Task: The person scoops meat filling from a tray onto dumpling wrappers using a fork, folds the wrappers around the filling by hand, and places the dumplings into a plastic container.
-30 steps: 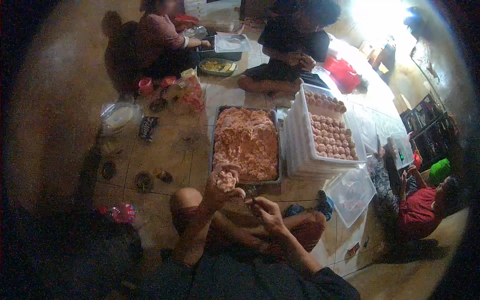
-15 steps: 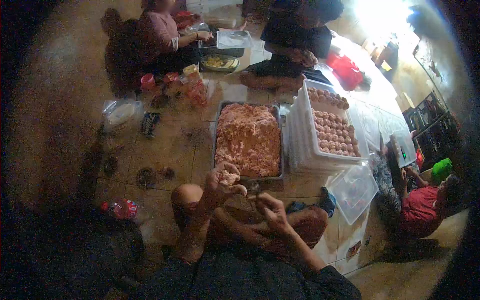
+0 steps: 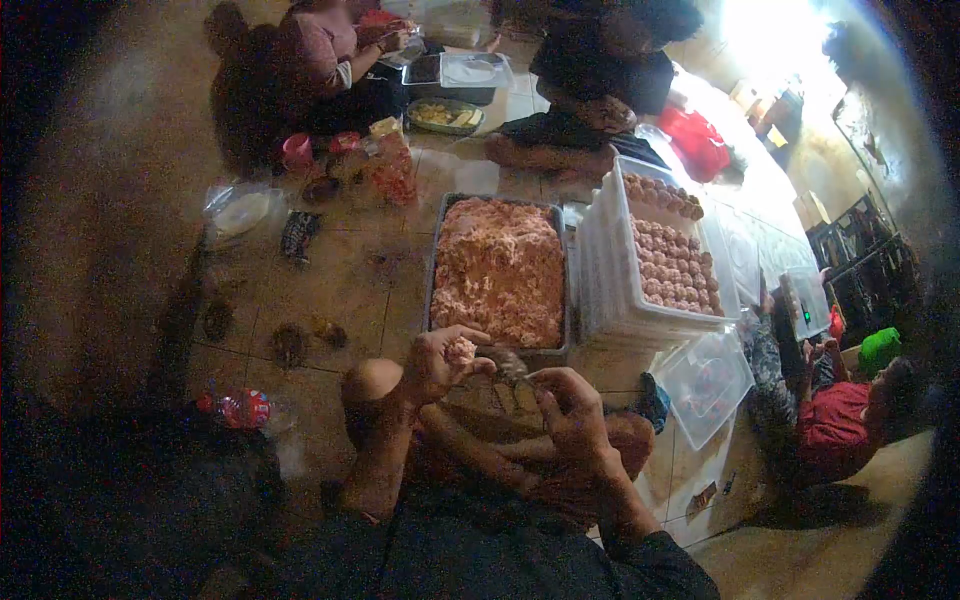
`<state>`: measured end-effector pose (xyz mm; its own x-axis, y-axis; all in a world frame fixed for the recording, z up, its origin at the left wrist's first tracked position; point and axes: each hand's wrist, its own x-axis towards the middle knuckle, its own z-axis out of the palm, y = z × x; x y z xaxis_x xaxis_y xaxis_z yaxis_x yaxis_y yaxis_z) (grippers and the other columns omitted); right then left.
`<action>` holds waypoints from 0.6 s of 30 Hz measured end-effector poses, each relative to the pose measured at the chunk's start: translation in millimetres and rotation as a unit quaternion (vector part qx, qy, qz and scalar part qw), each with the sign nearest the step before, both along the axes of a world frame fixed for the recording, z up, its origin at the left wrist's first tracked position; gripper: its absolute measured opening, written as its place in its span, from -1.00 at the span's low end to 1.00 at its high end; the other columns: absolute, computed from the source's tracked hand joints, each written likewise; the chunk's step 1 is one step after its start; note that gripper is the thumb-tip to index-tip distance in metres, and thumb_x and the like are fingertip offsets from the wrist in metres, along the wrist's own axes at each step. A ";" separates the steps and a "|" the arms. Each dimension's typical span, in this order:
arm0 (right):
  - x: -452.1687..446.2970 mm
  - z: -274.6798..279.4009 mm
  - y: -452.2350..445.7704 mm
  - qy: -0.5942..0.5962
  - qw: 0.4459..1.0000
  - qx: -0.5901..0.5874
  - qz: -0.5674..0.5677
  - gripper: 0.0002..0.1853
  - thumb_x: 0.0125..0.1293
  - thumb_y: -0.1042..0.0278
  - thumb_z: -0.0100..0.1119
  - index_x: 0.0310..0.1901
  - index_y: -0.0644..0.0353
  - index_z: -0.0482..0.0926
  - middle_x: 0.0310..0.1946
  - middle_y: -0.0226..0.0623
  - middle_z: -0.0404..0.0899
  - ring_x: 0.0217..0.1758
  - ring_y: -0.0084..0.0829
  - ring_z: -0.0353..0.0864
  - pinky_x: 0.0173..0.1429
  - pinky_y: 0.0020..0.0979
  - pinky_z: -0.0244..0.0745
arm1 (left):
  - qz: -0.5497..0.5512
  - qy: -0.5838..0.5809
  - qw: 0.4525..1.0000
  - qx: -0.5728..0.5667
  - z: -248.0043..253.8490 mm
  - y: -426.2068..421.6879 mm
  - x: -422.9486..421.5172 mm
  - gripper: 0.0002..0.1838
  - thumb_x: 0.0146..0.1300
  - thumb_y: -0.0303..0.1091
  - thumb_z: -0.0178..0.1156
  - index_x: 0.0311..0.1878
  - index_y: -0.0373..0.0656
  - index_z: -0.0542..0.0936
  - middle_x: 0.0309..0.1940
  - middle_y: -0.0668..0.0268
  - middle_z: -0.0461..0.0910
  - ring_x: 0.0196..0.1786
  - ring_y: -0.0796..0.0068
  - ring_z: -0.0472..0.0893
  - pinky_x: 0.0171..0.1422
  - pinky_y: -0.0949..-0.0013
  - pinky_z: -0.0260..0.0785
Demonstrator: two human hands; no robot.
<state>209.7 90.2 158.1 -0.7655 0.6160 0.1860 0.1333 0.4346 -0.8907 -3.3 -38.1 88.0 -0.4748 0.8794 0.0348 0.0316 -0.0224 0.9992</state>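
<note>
My left hand [image 3: 432, 368] is curled round a lump of ground meat mixture [image 3: 460, 350], part of which shows between thumb and fingers. My right hand [image 3: 574, 408] pinches the handle of what looks like a metal spoon [image 3: 511, 366], its blurred head pointing at my left hand. Both hands are above my crossed legs, at the near edge of a deep metal tray [image 3: 568, 290]. Pinkish meat mixture [image 3: 498, 260] fills this tray, with a hollow in its middle. To its right, a stack of white plastic trays [image 3: 603, 280] carries rows of meatballs [image 3: 672, 262] on top.
A clear plastic lid [image 3: 708, 385] lies right of my knee. Left on the tiles are a plastic bag [image 3: 240, 212], a dark packet [image 3: 298, 236] and a red-labelled bottle [image 3: 240, 408]. Two people sit beyond the trays; another person in red [image 3: 838, 415] is at right.
My right hand has turned, and the spoon now reaches towards my left hand. The lump in my left hand looks smaller and rounder. The view has shifted slightly.
</note>
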 end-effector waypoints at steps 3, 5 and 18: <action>-2.5 8.1 -0.3 -0.079 0.991 0.091 0.057 -0.80 0.30 0.56 0.23 -0.06 0.22 0.68 -0.24 -0.17 0.65 -0.17 -0.26 0.70 -0.08 -0.33 0.56 | 0.029 0.002 0.998 0.056 -71.4 19.3 -18.9 -0.63 0.16 -0.27 0.49 -0.02 -0.15 0.60 -0.44 0.32 0.57 -0.41 0.42 0.56 -0.19 0.30 0.52; -7.5 0.7 -2.7 -0.049 0.992 0.097 0.057 -0.82 0.29 0.57 0.23 -0.09 0.22 0.69 -0.24 -0.15 0.66 -0.17 -0.20 0.70 -0.10 -0.32 0.56 | -0.033 0.129 0.991 -0.003 -86.7 23.2 -25.4 -0.71 0.19 -0.27 0.45 -0.10 -0.12 0.61 -0.46 0.30 0.58 -0.43 0.36 0.59 -0.27 0.29 0.49; -55.8 -22.5 18.0 0.051 0.994 -0.065 -0.074 -0.81 0.36 0.49 0.21 -0.02 0.28 0.56 -0.27 -0.16 0.65 -0.18 -0.33 0.65 -0.10 -0.31 0.54 | -0.029 0.231 0.969 0.087 -42.4 -13.0 -9.7 -0.47 0.21 0.04 0.46 0.00 -0.23 0.65 -0.39 0.30 0.70 -0.40 0.33 0.68 -0.21 0.30 0.54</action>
<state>153.9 108.2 135.6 -0.6456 0.7447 0.1693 0.0929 0.2966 -0.9505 -13.1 -51.1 45.6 -0.3238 0.8655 0.3821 0.4678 -0.2045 0.8598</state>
